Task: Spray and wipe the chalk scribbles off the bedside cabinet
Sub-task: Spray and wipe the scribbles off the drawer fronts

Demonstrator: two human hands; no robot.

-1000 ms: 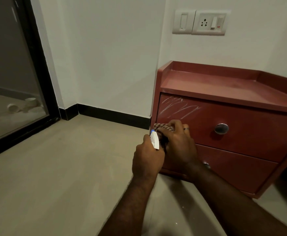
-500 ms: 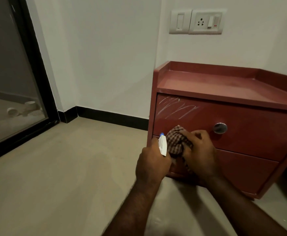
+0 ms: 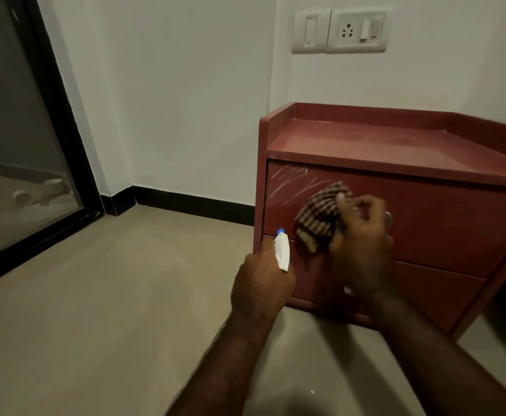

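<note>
The right hand [image 3: 362,250] grips a bunched brown-and-cream checked cloth [image 3: 320,219], its fingers curled round the fabric. The left hand [image 3: 260,283] is wrapped round a spray bottle [image 3: 282,252]. Only the bottle's white head and blue nozzle tip show above the fist, and whether a finger is on the trigger cannot be told.

Both hands are in front of a reddish-brown bedside cabinet [image 3: 395,139], which stands on a beige floor [image 3: 95,295] against a white wall [image 3: 170,100]. The cabinet has a raised rim round its top and two drawers.

The chalk scribbles [image 3: 290,180] are pale slanting strokes in the top left corner of the upper drawer [image 3: 455,223]. The cloth is held before that drawer, just right of and below the scribbles, with its upper edge meeting their right end. Whether it presses on the drawer front cannot be told. The right hand hides most of this drawer's round metal knob [image 3: 389,219]. The spray head is near the cabinet's left edge, level with the gap above the lower drawer [image 3: 440,283].

A white switch and socket panel [image 3: 340,30] is on the wall above the cabinet. Black skirting [image 3: 191,205] runs along the foot of the wall, and a dark-framed glass door [image 3: 11,130] fills the left side.
</note>
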